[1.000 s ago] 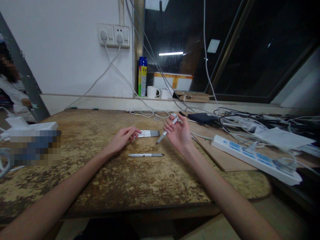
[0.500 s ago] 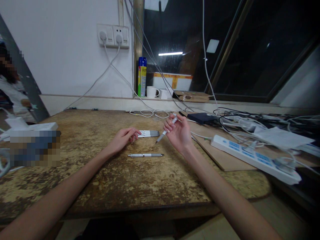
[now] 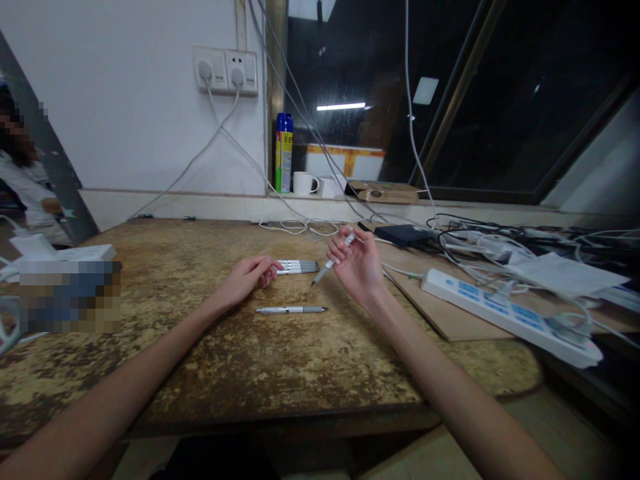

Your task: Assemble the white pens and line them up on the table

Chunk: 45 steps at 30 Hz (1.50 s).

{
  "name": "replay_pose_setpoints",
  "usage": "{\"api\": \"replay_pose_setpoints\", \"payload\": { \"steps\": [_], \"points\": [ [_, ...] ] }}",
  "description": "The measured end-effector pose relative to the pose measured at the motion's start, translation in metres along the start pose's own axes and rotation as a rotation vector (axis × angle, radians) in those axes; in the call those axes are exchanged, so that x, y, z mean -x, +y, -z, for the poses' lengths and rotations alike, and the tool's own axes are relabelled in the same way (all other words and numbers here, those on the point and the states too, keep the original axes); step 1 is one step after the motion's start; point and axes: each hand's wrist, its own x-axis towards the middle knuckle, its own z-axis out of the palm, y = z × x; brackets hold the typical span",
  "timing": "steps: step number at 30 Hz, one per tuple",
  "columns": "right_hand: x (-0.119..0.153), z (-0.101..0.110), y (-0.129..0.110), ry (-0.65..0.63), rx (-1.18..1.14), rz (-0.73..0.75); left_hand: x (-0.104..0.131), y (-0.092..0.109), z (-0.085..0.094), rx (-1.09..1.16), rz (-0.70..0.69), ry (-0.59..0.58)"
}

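Observation:
My right hand [image 3: 361, 267], palm turned up, is closed on a grey and white pen [image 3: 327, 267], whose dark tip slants down to the left. Several similar pens [image 3: 300, 267] lie side by side on the worn wooden table [image 3: 200, 367]. At their left ends rests my left hand [image 3: 250, 277], its fingers curled; whether it grips any of them is too small to tell. A single pen [image 3: 293, 310] lies crosswise on the table, nearer to me than the row, touched by neither hand.
A white power strip [image 3: 510, 320] and tangled cables [image 3: 480, 240] fill the right side. Behind stand a spray can [image 3: 284, 153] and a white mug [image 3: 304, 183] on the sill. Another power strip [image 3: 85, 253] is at the left. A person [image 3: 35, 193] shows at the far left edge.

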Motion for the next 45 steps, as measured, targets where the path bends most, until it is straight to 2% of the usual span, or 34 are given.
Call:
{"api": "replay_pose_setpoints", "payload": {
  "steps": [8, 29, 45],
  "points": [
    [0.0004, -0.0001, 0.0006, -0.048, -0.017, 0.000, 0.0012, 0.0030, -0.0022, 0.017, 0.009, 0.001],
    [0.0012, -0.0011, -0.0006, 0.001, 0.004, -0.003, 0.0028, 0.0038, -0.0025, 0.002, 0.014, -0.021],
    [0.0013, -0.0029, -0.0006, -0.029, 0.034, -0.001, 0.0022, 0.0048, -0.0028, 0.007, 0.007, -0.037]
  ]
}}
